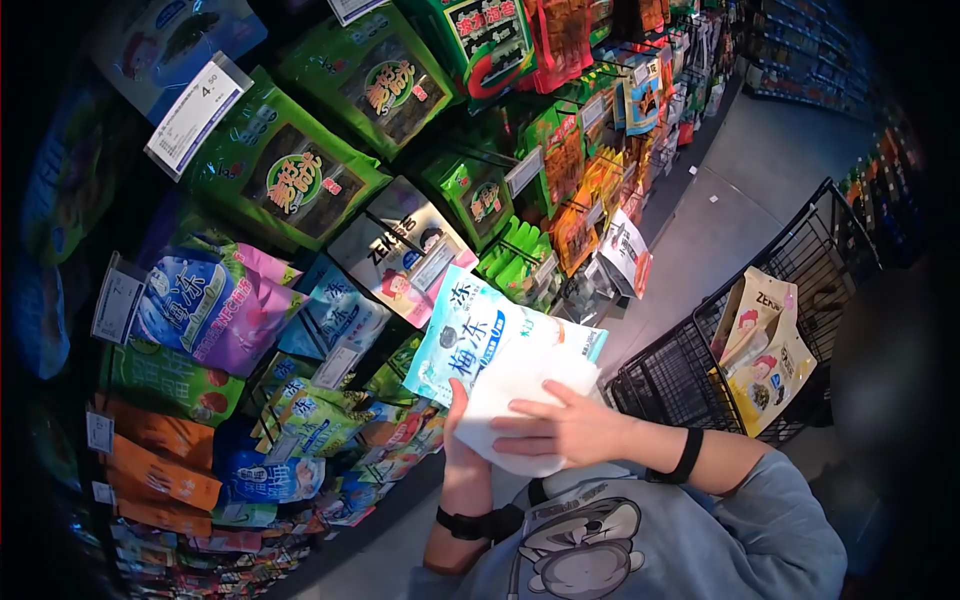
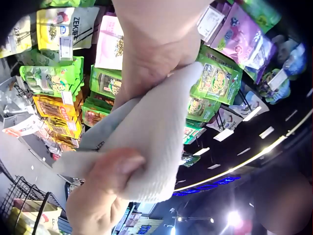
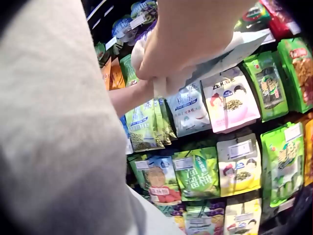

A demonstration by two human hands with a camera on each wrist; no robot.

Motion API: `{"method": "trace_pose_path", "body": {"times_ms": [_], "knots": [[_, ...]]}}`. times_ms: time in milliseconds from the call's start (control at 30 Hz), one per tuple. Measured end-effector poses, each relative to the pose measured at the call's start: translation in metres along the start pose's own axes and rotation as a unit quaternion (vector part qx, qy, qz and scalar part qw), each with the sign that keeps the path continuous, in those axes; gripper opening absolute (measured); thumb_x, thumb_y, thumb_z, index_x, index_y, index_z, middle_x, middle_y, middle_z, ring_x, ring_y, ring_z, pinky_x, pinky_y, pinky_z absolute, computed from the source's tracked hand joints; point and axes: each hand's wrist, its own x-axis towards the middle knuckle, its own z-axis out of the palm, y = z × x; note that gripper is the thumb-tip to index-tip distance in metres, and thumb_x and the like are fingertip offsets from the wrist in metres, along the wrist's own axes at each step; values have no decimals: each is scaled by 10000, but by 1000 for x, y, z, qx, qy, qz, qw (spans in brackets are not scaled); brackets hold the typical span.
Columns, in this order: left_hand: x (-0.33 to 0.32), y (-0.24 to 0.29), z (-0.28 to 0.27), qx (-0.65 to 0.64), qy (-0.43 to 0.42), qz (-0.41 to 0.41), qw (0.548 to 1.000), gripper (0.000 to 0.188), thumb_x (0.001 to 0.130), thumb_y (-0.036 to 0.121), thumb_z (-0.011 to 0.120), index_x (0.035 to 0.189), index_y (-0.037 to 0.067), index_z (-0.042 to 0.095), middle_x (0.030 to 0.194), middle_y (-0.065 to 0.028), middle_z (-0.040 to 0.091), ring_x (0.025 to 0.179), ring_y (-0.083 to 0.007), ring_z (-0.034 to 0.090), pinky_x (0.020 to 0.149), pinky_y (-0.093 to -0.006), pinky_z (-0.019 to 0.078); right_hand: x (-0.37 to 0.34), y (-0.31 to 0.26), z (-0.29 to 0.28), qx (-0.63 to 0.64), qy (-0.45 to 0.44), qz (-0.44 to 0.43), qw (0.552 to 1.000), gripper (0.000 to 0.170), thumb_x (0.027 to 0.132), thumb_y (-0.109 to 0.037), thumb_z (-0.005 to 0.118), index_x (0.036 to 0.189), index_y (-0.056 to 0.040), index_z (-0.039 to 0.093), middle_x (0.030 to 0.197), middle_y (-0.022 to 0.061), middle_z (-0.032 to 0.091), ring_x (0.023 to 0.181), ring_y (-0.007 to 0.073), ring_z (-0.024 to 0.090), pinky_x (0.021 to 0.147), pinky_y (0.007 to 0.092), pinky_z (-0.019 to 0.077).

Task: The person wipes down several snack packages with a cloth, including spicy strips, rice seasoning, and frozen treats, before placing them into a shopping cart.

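Note:
A light-blue snack bag (image 1: 463, 335) is held tilted in front of the shirt. My left hand (image 1: 464, 428) grips its lower left side, the thumb up along the edge and the other fingers hidden behind. A folded white cloth (image 1: 520, 400) lies over the bag's lower front. Holding the cloth against the bag is my right hand (image 1: 572, 428), its fingers spread across it. From the left wrist view, a bent digit of the right hand (image 2: 105, 183) presses into the cloth (image 2: 156, 132). In the right wrist view the right hand (image 3: 190, 39) covers much of the bag (image 3: 232, 58).
Shelves of hanging snack bags run along the left, with green packs (image 1: 295, 175) and a purple-pink bag (image 1: 215, 310) close by. Price tags (image 1: 198, 115) stick out from the racks. At right stands a black wire shopping cart (image 1: 665, 385) holding pale ZEK bags (image 1: 765, 350).

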Motion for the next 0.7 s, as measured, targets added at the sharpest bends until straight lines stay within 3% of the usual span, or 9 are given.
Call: {"method": "trace_pose_path", "body": {"times_ms": [67,267,300,333,400,467,567,633,700], "knots": [[2,-6,8,77,129,70,986,696,956,528,248,1386,-19,280,1391,-185,384,1258,-339,402,1064,-444,301,-15,9,-8,-33,-48,14,998,718,706,-295,616,1378,-324,364,1482,0,280,1345,233,283,1029,542,263],[12,-18,21,115,96,108,983,586,973,440,304,1412,57,240,1416,-129,360,1283,-317,375,1070,-481,281,-59,61,22,-99,123,291,944,677,793,-413,611,1373,-152,379,1454,104,315,1310,234,346,1044,487,289],[13,-19,19,110,89,95,985,582,972,432,318,1415,65,234,1419,-131,354,1288,-321,368,1070,-495,276,-66,71,37,218,254,422,842,628,855,-448,521,1361,-104,381,1416,121,368,1281,245,385,1046,451,304],[13,-20,21,112,90,97,985,582,972,432,318,1415,65,234,1419,-131,354,1288,-321,368,1070,-495,276,-64,74,38,505,346,493,619,610,918,-483,430,1350,-55,382,1378,138,421,1252,256,424,1048,415,320],[14,-23,24,136,97,73,983,587,970,432,325,1415,61,231,1418,-131,355,1286,-318,370,1068,-489,282,-62,78,27,809,360,332,326,641,958,-524,260,1333,-21,389,1317,128,489,1204,260,476,1041,375,343],[17,-24,22,130,92,67,985,588,970,432,322,1415,60,227,1416,-130,358,1286,-318,370,1065,-488,288,-67,74,16,896,298,259,202,661,945,-546,266,1343,-30,381,1333,133,472,1221,289,456,1053,427,328],[20,-26,21,127,86,63,986,586,972,431,319,1412,53,231,1416,-133,356,1284,-318,373,1062,-488,293,-66,66,2,904,294,232,205,591,938,-467,409,1342,-37,382,1322,142,481,1200,294,479,1040,442,351],[21,-25,24,139,82,67,985,582,974,429,314,1407,48,238,1413,-136,360,1279,-315,380,1059,-484,300,-68,68,6,857,266,259,358,531,894,-272,580,1334,-42,392,1300,143,498,1162,271,517,1016,434,391],[21,-23,27,153,95,62,982,579,976,426,313,1405,45,242,1410,-137,363,1277,-314,383,1058,-484,302,-62,65,-7,841,262,286,377,529,862,-176,612,1327,-43,398,1294,140,501,1152,256,525,1011,424,400]]}}
